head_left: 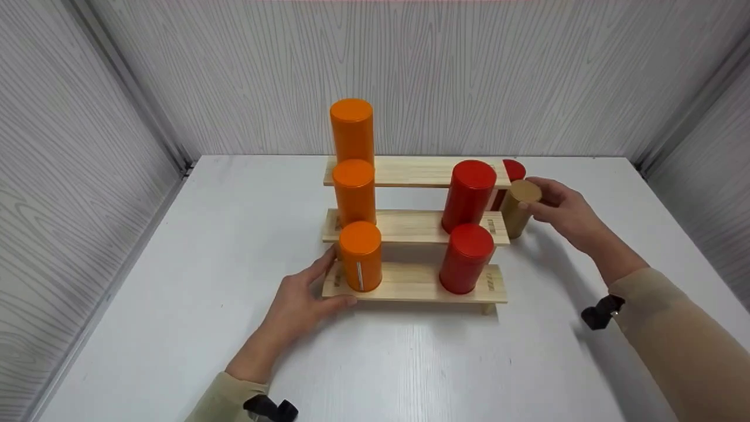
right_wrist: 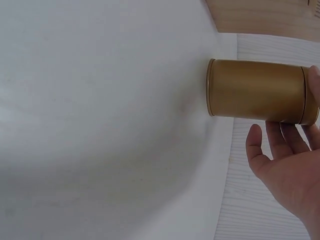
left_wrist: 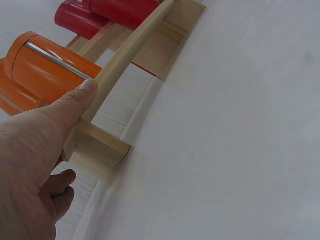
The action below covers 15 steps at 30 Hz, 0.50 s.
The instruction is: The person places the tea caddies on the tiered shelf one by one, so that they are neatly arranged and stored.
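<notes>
A three-step wooden display rack (head_left: 413, 285) stands on the white table. My left hand (head_left: 300, 300) grips its lower left end, thumb on the front edge of the bottom step; in the left wrist view some fingers are curled below the board. Right of the rack, my right hand (head_left: 567, 215) holds a gold canister (head_left: 515, 218) near its lid, between thumb and fingers. The right wrist view shows this gold canister (right_wrist: 255, 91) from the side. Three orange canisters (head_left: 360, 261) stand at the left, one per step. Red canisters (head_left: 466, 261) stand at the right on the lower two steps.
Another red canister (head_left: 514, 170) is behind the gold one, beside the rack's top right end, partly hidden. Pale wood-grain panels (head_left: 410, 76) enclose the white table (head_left: 422, 363) at the back and both sides.
</notes>
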{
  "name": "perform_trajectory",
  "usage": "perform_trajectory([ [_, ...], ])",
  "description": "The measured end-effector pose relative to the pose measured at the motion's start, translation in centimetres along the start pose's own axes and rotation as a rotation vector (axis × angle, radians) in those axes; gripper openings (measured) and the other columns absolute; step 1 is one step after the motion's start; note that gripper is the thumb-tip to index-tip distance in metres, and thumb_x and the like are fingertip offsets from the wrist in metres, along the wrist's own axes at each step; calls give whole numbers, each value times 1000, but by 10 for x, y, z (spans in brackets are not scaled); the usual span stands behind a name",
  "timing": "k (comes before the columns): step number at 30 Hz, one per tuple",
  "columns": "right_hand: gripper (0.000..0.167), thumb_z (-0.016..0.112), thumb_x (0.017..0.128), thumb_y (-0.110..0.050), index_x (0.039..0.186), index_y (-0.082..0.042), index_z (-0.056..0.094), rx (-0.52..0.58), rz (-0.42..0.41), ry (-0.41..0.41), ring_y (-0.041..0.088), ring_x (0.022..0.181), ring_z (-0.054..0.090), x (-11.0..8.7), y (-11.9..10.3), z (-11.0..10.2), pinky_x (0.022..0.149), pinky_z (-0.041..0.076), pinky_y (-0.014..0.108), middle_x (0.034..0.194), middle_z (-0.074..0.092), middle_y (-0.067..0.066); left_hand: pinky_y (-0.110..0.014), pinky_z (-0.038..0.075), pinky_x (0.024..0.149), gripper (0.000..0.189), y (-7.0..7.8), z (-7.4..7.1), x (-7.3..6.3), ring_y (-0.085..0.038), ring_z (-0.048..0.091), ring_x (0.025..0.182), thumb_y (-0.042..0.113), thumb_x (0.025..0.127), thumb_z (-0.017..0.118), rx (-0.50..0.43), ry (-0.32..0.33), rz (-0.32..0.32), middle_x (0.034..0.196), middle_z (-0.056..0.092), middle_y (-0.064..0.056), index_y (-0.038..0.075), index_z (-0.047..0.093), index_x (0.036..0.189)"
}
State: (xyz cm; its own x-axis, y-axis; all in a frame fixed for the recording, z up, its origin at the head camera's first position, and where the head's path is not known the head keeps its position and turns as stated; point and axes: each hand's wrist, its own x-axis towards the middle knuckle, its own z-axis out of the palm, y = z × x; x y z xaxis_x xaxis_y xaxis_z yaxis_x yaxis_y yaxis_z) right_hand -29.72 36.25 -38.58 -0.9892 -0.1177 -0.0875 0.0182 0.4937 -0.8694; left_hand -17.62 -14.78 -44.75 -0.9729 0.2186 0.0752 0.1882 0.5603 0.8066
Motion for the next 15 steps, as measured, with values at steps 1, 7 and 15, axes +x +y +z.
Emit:
perform_trajectory([
  [1,72,69,104,-43,165,-20,38,-2,-5,5,19,134,49,0,0,0,98,51,17,152,51,5,-49,33,125,106,0,0,0,-21,41,152,63,79,88,2,1,1,160,48,6,32,37,166],
  [7,73,68,104,-47,166,-23,37,-20,1,12,20,135,48,-2,3,1,99,51,17,154,51,6,-51,33,125,106,1,2,-1,-24,41,152,59,79,89,7,9,1,162,47,4,31,36,166],
  [15,75,69,103,-48,166,-23,36,-15,13,9,21,134,49,-3,6,0,98,51,18,154,50,6,-51,33,125,106,3,4,-1,-25,39,153,60,79,89,21,-8,-27,162,46,4,35,34,166],
])
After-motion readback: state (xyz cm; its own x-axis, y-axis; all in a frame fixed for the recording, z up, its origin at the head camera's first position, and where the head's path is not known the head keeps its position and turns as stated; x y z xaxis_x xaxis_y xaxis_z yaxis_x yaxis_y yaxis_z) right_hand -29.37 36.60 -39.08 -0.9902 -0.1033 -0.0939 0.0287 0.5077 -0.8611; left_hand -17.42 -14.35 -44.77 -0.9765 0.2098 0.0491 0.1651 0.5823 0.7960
